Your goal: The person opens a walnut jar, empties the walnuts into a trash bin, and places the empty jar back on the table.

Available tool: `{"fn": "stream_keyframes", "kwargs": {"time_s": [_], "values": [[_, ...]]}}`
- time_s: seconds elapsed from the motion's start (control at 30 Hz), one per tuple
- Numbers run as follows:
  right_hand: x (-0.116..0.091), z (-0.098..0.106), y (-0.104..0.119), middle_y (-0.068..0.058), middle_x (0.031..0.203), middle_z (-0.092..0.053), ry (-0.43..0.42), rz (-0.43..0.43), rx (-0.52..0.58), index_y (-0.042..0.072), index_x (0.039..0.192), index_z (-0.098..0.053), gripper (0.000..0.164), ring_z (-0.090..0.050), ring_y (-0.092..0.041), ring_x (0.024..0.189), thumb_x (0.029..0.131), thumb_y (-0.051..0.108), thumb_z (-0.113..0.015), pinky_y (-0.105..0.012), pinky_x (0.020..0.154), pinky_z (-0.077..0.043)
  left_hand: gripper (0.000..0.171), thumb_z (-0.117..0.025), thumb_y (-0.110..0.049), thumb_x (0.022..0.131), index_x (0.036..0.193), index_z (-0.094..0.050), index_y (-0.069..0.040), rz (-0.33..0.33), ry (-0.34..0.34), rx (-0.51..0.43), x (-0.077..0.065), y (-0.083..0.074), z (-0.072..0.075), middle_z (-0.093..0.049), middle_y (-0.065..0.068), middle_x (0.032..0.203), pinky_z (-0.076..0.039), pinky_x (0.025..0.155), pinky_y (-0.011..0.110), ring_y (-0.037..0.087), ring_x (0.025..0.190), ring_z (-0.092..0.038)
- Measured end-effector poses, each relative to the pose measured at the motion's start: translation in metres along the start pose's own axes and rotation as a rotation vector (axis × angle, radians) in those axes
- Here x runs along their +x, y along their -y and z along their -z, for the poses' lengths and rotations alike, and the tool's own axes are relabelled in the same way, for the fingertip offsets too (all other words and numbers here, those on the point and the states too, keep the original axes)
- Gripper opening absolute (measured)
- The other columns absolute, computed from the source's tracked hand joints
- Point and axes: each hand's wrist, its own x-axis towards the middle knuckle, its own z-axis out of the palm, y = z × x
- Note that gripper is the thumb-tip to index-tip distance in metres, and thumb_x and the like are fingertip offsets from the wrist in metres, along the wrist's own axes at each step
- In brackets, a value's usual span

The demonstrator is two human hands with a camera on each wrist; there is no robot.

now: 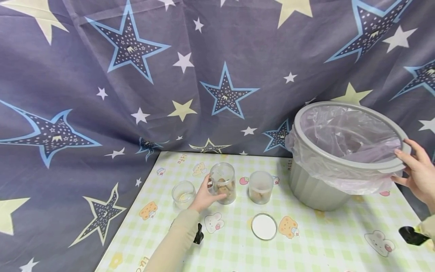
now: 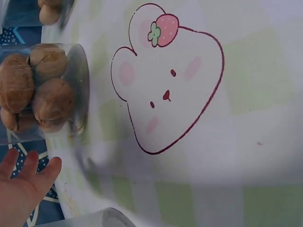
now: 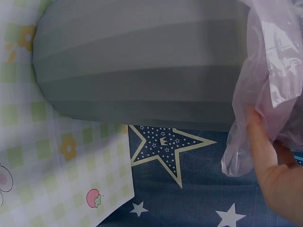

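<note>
My left hand (image 1: 204,198) is at the left side of a clear jar (image 1: 222,173) with several walnuts (image 2: 53,99) in it. Its fingers reach behind the jar and the thumb points across the front; in the left wrist view the fingers (image 2: 45,175) spread loosely, a gap between them and the jar. At the right, my right hand (image 1: 419,170) grips the rim of a grey trash can (image 1: 312,189), thumb on top and other fingers below. A translucent pinkish bag (image 1: 340,177) lines the can and folds over its rim.
Left of the walnut jar stands a clear container (image 1: 183,192). A smaller tub (image 1: 261,185) with a few brown pieces stands to its right. Nearer the front lies a round white lid (image 1: 264,226). Behind the checked tablecloth (image 1: 238,253) hangs a star-patterned curtain (image 1: 238,45).
</note>
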Motion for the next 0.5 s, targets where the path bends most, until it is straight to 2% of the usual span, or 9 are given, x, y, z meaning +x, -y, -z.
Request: {"fn": "stream_keyframes", "kwargs": {"time_s": [0.13,0.5], "values": [[0.000,0.000,0.001,0.016,0.092,-0.045,-0.006,-0.014,-0.016,0.043,0.136,-0.025,0.054,-0.052,0.004,0.070,0.098,0.011,-0.048,-0.010,0.053,-0.040,0.098,-0.083,-0.018,0.071,0.148,-0.024,-0.007,-0.012,0.008,-0.011,0.001,0.000,-0.003,-0.038,0.021,0.143,-0.036,0.105,0.053,0.039,0.124,-0.042],[0.002,0.005,-0.001,0.017,0.084,-0.057,0.031,-0.034,0.037,0.042,0.138,-0.021,0.056,-0.057,0.004,0.073,0.099,0.012,-0.047,-0.012,0.052,-0.040,0.101,-0.084,-0.022,0.070,0.148,-0.020,-0.013,0.035,-0.012,-0.024,0.004,0.003,-0.015,-0.042,0.018,0.141,-0.032,0.106,0.059,0.040,0.129,-0.040]]}}
